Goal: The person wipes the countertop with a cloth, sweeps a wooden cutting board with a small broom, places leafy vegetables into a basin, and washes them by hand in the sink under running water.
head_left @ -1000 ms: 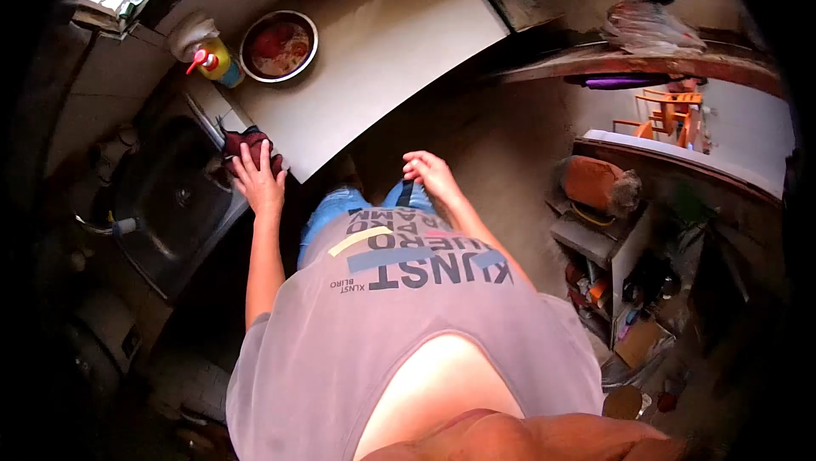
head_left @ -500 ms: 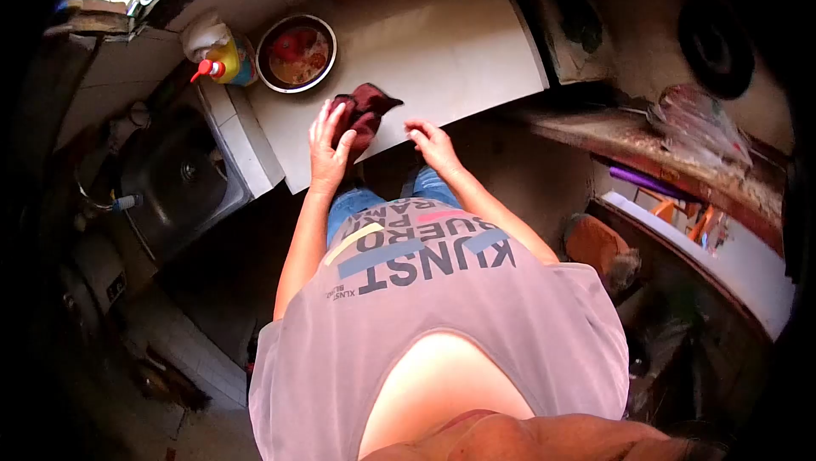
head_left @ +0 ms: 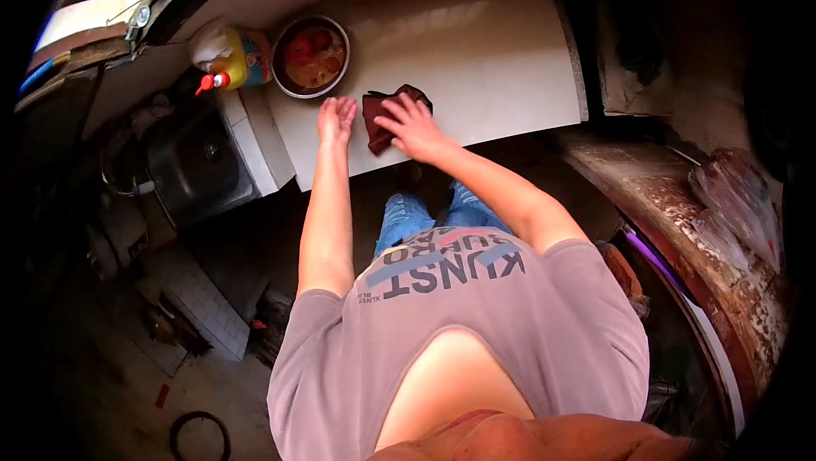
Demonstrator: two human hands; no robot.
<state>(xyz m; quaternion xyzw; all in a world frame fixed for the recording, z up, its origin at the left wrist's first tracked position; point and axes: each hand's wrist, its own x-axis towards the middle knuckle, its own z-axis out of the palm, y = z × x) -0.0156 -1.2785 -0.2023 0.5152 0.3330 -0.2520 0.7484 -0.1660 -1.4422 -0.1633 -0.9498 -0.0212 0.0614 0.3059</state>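
A dark red cloth point(head_left: 377, 124) lies crumpled on the white countertop point(head_left: 476, 62). My right hand point(head_left: 411, 127) rests on the cloth's right part with its fingers spread. Just left of the cloth, my left hand point(head_left: 337, 119) is held palm partly up, fingers a little apart, with nothing in it. Beyond my left hand stands a metal bowl point(head_left: 279, 72) with red pieces in liquid.
A yellow bottle with a red pump point(head_left: 242, 60) stands left of the bowl. The dark sink point(head_left: 200, 168) is at the left. On the right, a worn wooden ledge point(head_left: 637, 164) bears a clear plastic bag point(head_left: 738, 202).
The cloth has come from beside the sink onto the countertop. My left hand has let go of it, and my right hand has reached forward onto it. The view has turned.
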